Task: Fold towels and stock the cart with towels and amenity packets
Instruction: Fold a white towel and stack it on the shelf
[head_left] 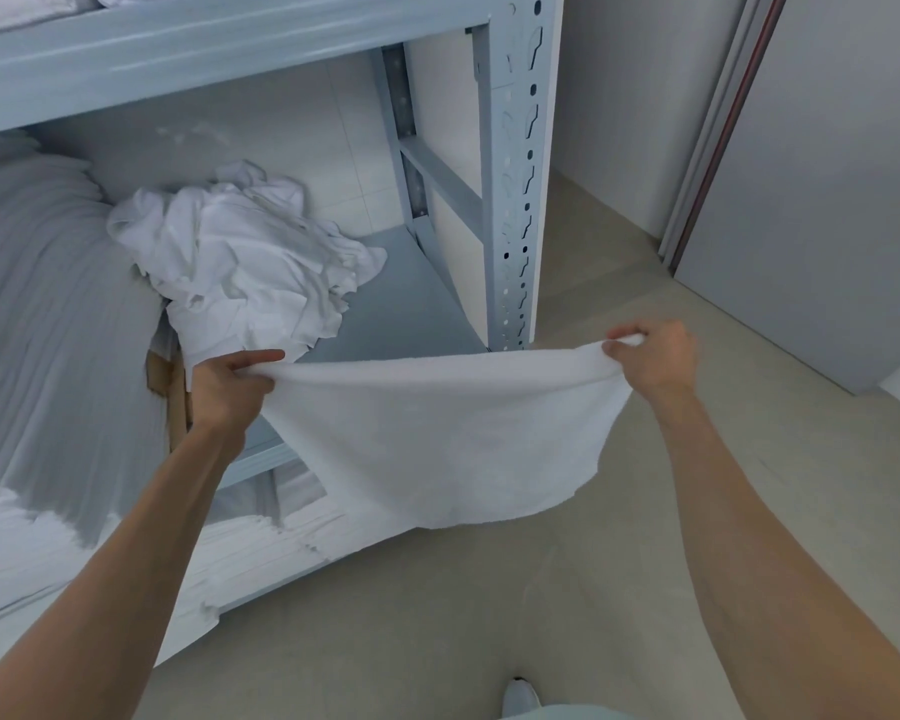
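At centre frame the left hand (230, 384) and right hand (650, 356) each pinch a top corner of the white terry towel (437, 433), stretched between them and hanging before the grey metal shelving (520, 200); uneven corners would likely skew the fold.

Two hands, left hand (227, 389) and right hand (653, 356), and one spread towel (437, 433). One crumpled heap of white cloths (245, 262) and one shelving rack (520, 174). One shoe (520, 693).
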